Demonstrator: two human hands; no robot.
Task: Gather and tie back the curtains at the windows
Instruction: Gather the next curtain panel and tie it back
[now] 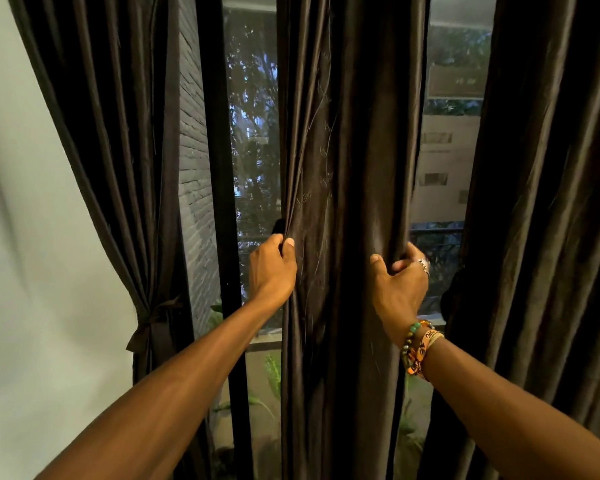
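Head view: pinches the left edge of the middle curtain (347, 150) in the curled left hand (272, 268), grips the right edge in the curled right hand (400, 285), before the window (253, 133). Bring both edges together evenly, bunching folds tightly before tying.

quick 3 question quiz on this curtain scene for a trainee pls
1. True or false: the left curtain is already bound with a tie.
2. The left hand and right hand both grip: A the middle curtain; B the left curtain; C the tie.
3. Which wrist wears the bracelets?
Key: 1 true; 2 A; 3 the right wrist.
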